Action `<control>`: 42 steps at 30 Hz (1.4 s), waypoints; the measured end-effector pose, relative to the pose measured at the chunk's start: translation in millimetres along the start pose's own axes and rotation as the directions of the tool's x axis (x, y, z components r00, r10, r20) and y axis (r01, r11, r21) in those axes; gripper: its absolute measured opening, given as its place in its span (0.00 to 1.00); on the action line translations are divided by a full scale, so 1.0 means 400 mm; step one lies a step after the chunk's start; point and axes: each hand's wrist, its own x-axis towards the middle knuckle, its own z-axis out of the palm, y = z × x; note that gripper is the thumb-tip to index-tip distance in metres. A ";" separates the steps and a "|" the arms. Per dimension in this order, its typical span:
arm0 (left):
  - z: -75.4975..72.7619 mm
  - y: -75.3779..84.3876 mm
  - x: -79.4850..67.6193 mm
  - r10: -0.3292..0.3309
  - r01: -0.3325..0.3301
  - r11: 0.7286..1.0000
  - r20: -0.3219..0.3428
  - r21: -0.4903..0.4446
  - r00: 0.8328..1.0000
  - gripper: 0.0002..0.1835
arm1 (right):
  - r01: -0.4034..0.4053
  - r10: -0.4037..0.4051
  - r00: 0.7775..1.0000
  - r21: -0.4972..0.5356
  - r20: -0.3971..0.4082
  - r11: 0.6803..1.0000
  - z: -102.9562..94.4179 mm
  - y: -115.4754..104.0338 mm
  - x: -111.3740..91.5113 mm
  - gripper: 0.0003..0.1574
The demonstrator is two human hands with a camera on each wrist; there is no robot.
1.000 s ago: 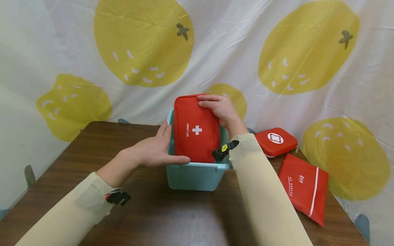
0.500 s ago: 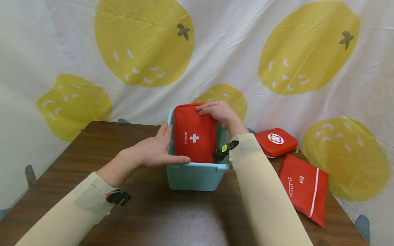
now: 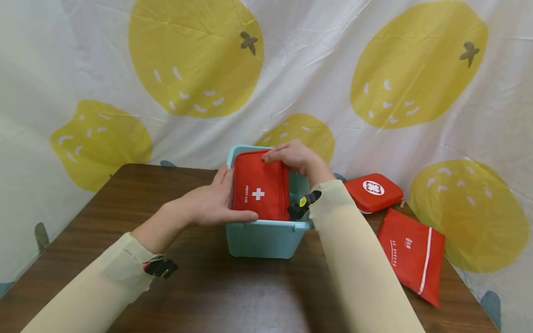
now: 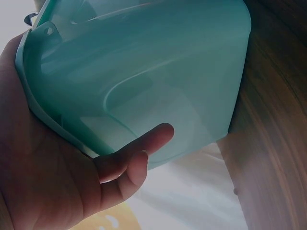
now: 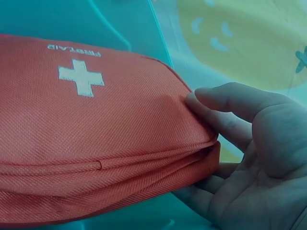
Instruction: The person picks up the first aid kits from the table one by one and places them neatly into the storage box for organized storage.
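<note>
A red first aid pouch with a white cross sits partly inside the light blue plastic bin, tilted. My right hand grips the pouch's upper far corner. In the right wrist view, the thumb and fingers hold that corner of the pouch, whose zipped side bulges. At the bin's near left corner rests my left hand. Its thumb lies over the front rim; the other fingers reach along the left side. The left wrist view shows fingers extended against the outer wall of the bin.
To the bin's right lie a red hard-shell case with a white round emblem and a flat red pouch with a white stripe. All stand on a dark wood table. A lemon-print curtain hangs close behind.
My right hand has lowered the first aid pouch further into the bin and slightly to the left. The left hand has stayed in place on the bin.
</note>
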 end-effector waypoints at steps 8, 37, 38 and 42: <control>0.000 0.002 -0.003 -0.015 0.015 1.000 0.000 -0.013 1.000 0.76 | 0.073 -0.073 0.996 0.000 -0.043 0.997 -0.006 -0.007 -0.001 0.26; -0.001 -0.006 -0.007 -0.036 0.036 0.999 -0.007 0.026 0.999 0.76 | 0.350 -0.322 0.937 0.396 -0.136 0.849 -0.243 0.097 -0.248 0.19; 0.000 -0.007 -0.007 -0.038 0.038 0.999 -0.007 0.028 0.999 0.76 | 0.346 -0.317 0.938 0.396 -0.137 0.851 -0.247 0.114 -0.255 0.20; 0.001 -0.006 -0.007 -0.031 0.031 0.999 -0.013 0.030 0.999 0.75 | 0.311 -0.281 0.950 0.377 -0.135 0.872 -0.266 0.190 -0.280 0.23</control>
